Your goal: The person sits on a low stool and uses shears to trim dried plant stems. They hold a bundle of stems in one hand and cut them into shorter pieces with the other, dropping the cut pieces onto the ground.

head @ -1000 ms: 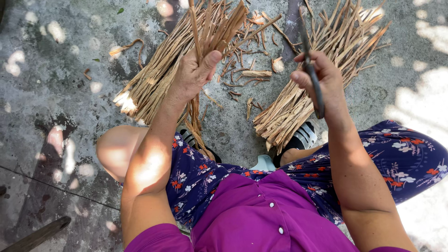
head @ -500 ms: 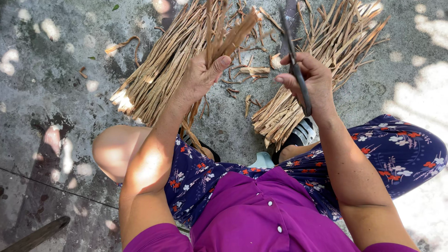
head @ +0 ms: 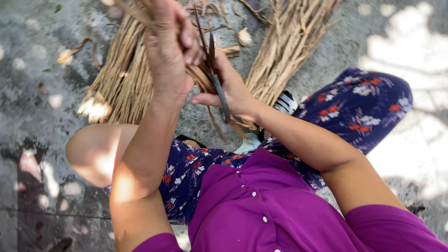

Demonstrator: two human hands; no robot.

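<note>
My left hand [head: 169, 51] is raised in front of me, its fingers closed around a thin brown stick [head: 201, 77] whose upper end leaves the frame. My right hand [head: 229, 87] sits just beside it, gripping a dark knife [head: 217, 84] with the blade pointing up against the stick. Both hands almost touch. Behind them lie two piles of dry brown sticks on the ground, one on the left [head: 116, 79] and one on the right [head: 289, 42].
I sit low over grey concrete ground [head: 37, 116] dappled with sunlight. My knees in blue flowered trousers [head: 364, 107] spread to either side, a striped sandal [head: 285, 102] between them. Loose bark shavings [head: 74, 49] lie around the piles.
Both hands have come up and together toward the camera. The left hand lifted a stick off the left pile, and the knife in the right hand moved left against it.
</note>
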